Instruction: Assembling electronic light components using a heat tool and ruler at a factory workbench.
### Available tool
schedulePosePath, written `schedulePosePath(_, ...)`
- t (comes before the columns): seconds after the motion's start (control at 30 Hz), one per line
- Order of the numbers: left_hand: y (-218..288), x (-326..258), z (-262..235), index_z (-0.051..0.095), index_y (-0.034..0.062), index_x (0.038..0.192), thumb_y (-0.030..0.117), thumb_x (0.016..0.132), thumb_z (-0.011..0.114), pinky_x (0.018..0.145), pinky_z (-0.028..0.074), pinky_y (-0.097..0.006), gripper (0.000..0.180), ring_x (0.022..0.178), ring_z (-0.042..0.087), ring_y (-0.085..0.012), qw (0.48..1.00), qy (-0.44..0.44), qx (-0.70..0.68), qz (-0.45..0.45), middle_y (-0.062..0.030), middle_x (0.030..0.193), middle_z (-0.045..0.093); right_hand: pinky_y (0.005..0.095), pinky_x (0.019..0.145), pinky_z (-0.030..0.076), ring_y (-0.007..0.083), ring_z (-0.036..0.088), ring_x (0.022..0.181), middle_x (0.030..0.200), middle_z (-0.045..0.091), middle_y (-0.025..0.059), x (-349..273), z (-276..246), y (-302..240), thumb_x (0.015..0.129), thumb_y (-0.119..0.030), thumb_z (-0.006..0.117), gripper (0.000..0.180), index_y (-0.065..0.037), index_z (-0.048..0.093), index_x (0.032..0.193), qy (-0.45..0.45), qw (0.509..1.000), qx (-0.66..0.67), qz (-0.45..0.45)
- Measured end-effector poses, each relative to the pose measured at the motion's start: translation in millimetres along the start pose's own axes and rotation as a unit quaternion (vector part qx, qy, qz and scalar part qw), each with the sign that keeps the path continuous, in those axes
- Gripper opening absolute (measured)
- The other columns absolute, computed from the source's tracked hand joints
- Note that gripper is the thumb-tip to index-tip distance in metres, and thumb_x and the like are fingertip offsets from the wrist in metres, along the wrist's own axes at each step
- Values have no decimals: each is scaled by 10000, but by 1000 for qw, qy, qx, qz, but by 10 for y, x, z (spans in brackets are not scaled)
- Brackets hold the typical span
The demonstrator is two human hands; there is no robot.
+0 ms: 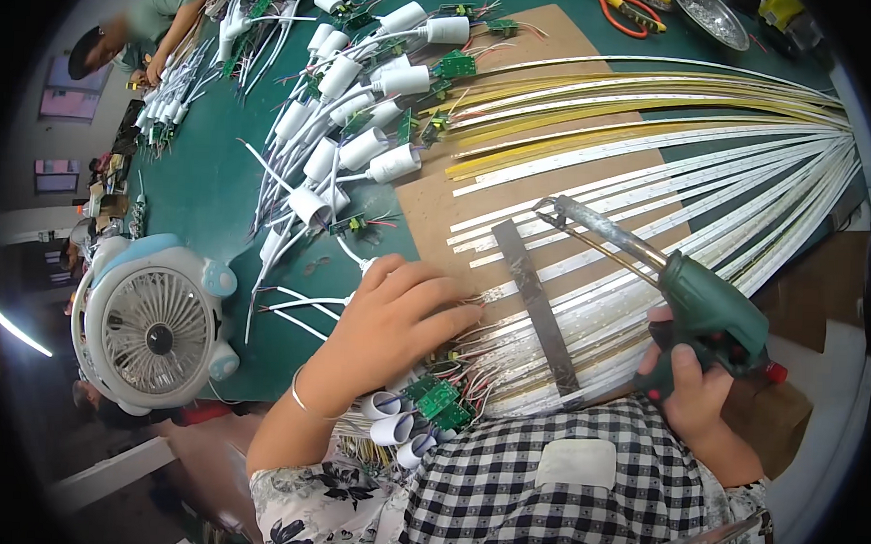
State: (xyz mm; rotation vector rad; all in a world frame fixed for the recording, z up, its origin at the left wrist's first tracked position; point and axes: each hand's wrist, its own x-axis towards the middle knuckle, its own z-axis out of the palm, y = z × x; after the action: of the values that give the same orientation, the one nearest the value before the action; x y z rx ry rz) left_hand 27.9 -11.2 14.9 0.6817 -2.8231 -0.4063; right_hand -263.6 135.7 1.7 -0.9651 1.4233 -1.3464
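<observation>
- Left: a bare lane of green bench [194,192] runs between the fan [158,337] and the white lamp sockets [363,147], loose cables [271,182] poking in from its right
- Far middle: heaped sockets bar a low pass
- Middle: bare cardboard [420,214] leaves a small gap beyond the left hand [410,305]
- Right: fanned strips [747,151] spread wide, a flat dark bar [535,309] across them and the soldering gun [714,306] above
- Near: green circuit boards [438,399] crowd the left forearm
</observation>
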Motion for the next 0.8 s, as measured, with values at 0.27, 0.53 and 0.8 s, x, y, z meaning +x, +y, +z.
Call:
schedulePosePath(0.27, -195, 196, -44, 690, 171, 1044, 157, 790, 607, 873, 440, -358, 267, 972, 587, -209, 993, -91, -20, 75, 11, 982, 639, 302, 584, 500, 182, 614, 673, 1155, 615, 153, -26, -45, 33, 967, -280, 569, 502, 41, 430, 1327, 1, 1000, -12, -3)
schedulePosePath(0.53, -243, 182, 75, 692, 180, 962, 160, 750, 695, 868, 417, -378, 214, 978, 582, -219, 993, -79, -60, 67, 5, 953, 627, 298, 588, 498, 178, 614, 682, 1159, 613, 147, -29, -54, 51, 969, -284, 563, 500, 41, 432, 1326, 4, 1000, -3, -4)
schedulePosePath(0.8, 19, 120, 235, 651, 154, 832, 97, 715, 756, 881, 349, -385, 167, 921, 567, -215, 985, 20, -102, -135, 12, 901, 628, 300, 634, 503, 166, 611, 712, 1103, 622, 129, -118, -253, 89, 967, -275, 556, 463, 41, 482, 1297, -88, 991, -93, -20)
